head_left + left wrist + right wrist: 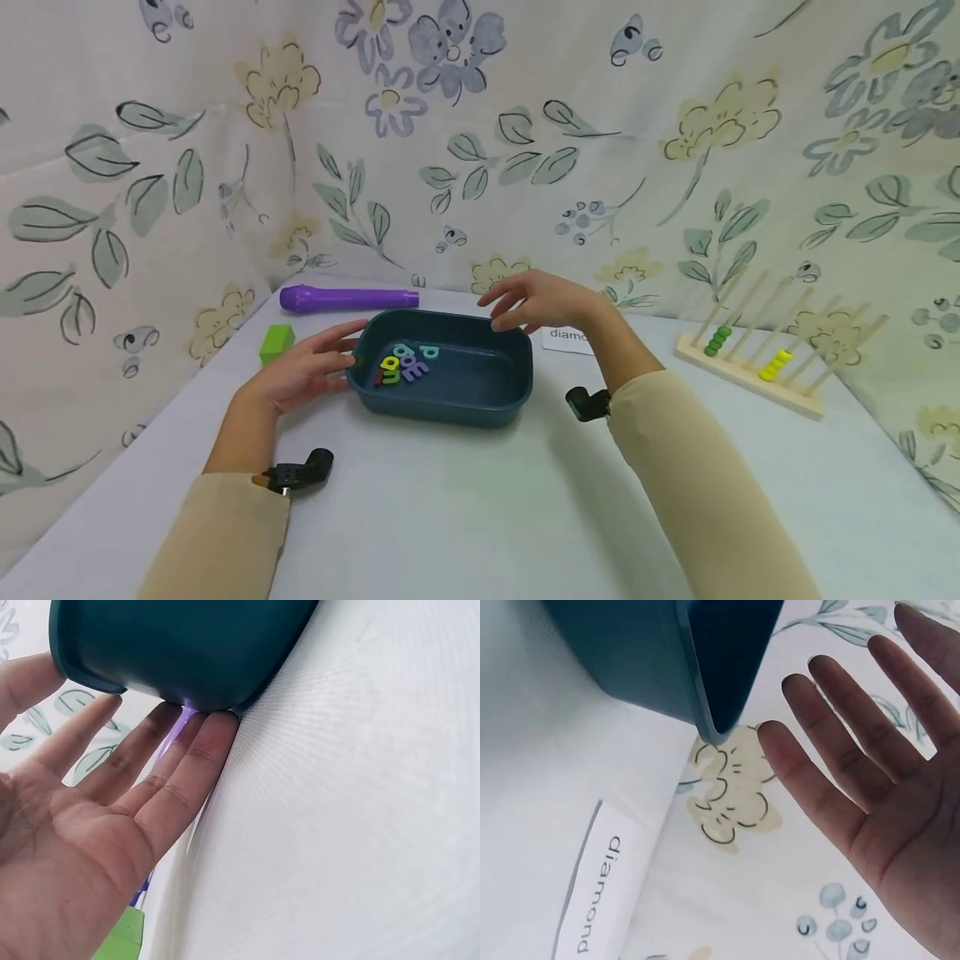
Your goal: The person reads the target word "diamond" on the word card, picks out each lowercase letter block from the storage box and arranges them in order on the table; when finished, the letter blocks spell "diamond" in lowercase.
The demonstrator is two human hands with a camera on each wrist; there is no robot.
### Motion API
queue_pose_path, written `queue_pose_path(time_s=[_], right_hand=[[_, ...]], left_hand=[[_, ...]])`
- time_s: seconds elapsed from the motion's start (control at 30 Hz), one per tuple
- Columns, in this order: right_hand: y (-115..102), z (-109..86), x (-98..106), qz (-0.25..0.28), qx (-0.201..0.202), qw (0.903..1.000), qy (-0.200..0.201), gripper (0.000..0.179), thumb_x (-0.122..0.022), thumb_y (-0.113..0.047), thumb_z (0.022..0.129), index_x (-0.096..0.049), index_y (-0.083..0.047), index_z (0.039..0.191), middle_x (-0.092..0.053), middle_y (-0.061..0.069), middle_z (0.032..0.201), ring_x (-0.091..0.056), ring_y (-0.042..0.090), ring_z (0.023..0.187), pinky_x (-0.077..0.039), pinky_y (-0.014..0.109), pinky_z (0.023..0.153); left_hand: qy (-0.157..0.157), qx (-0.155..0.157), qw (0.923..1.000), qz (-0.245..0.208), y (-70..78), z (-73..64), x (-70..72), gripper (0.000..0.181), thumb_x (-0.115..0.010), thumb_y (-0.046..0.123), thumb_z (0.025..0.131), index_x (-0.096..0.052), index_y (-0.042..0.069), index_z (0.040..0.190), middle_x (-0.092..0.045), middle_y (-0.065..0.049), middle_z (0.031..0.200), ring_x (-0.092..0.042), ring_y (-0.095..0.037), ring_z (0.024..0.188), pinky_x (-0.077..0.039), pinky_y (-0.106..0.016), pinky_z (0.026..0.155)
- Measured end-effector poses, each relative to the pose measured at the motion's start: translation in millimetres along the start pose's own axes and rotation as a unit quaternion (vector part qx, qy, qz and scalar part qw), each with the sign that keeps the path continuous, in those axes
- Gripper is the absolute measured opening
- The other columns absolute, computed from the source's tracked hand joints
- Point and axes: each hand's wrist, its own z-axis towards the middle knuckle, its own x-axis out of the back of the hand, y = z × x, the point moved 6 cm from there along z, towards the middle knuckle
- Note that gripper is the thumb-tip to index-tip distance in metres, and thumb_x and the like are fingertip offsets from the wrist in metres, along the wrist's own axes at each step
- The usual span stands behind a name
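A dark teal plastic tub (442, 411) stands on the white table. Several coloured letters (408, 365) lie inside it, gathered toward its left end. My left hand (296, 371) is at that end, its fingers extended. In the left wrist view the fingertips (219, 727) are right at the tub's outer wall, with the thumb up by the rim. Over the back right corner of the tub is my right hand (551, 298), fingers loosely spread and holding nothing. From the right wrist, its fingers appear apart from the rim.
A purple toy microphone (348, 299) lies behind the tub, and a green block (277, 342) sits by my left hand. The card printed "diamond" (596, 889) is partly behind my right arm. At the right stands a wooden peg rack (750, 377) with green and yellow beads. Floral cloth (480, 208) hangs behind.
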Motion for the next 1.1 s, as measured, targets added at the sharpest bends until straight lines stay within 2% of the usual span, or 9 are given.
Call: queue_pose_path(time_s=[0.23, 0.53, 0.73, 1.0, 1.1], right_hand=[[0, 27.5, -13, 0.015, -0.011, 0.9997, -0.013, 0.038, -0.072, -0.025, 0.095, -0.069, -0.024, 0.132, -0.069, 0.006, 0.136, -0.067, 0.025, 0.119, -0.060, 0.047, 0.094], [-10, 44.8, -11, 0.023, -0.008, 0.9996, -0.015, 0.036, -0.072, -0.023, 0.095, -0.070, -0.021, 0.131, -0.071, 0.005, 0.132, -0.066, 0.026, 0.120, -0.060, 0.046, 0.095], [-10, 52.0, -17, 0.034, -0.016, 0.9989, -0.026, 0.036, -0.073, -0.020, 0.095, -0.070, -0.017, 0.131, -0.072, 0.007, 0.131, -0.067, 0.025, 0.120, -0.058, 0.046, 0.100], [-10, 67.1, -38, 0.044, -0.015, 0.9954, -0.083, 0.044, -0.072, -0.017, 0.095, -0.066, -0.012, 0.138, -0.068, 0.011, 0.139, -0.066, 0.023, 0.124, -0.056, 0.047, 0.103], [-14, 73.1, -42, 0.035, -0.015, 0.9942, -0.101, 0.046, -0.072, -0.019, 0.096, -0.064, -0.014, 0.141, -0.065, 0.010, 0.143, -0.063, 0.024, 0.127, -0.055, 0.048, 0.105]], left_hand=[[0.010, 0.007, 0.9999, -0.004, -9.3, -5.6, 3.5, 0.068, -0.060, 0.019, 0.103, -0.029, 0.022, 0.164, -0.031, -0.018, 0.166, -0.052, -0.024, 0.133, -0.056, -0.033, 0.099], [0.011, -0.002, 0.9999, 0.007, -1.2, -2.1, 3.4, 0.067, -0.059, 0.018, 0.104, -0.030, 0.023, 0.164, -0.032, -0.015, 0.166, -0.044, -0.033, 0.141, -0.056, -0.036, 0.101], [0.011, 0.010, 0.9999, 0.005, -1.8, -0.6, 1.8, 0.067, -0.060, 0.018, 0.104, -0.031, 0.023, 0.164, -0.033, -0.015, 0.166, -0.045, -0.033, 0.142, -0.055, -0.039, 0.105], [0.016, 0.014, 0.9998, 0.003, -2.9, -0.8, 0.1, 0.066, -0.059, 0.017, 0.103, -0.032, 0.022, 0.164, -0.034, -0.017, 0.165, -0.041, -0.037, 0.145, -0.053, -0.042, 0.107], [0.018, 0.010, 0.9998, 0.006, -0.5, -0.3, 0.5, 0.065, -0.057, 0.016, 0.104, -0.032, 0.023, 0.164, -0.033, -0.017, 0.166, -0.041, -0.039, 0.146, -0.054, -0.041, 0.106]])
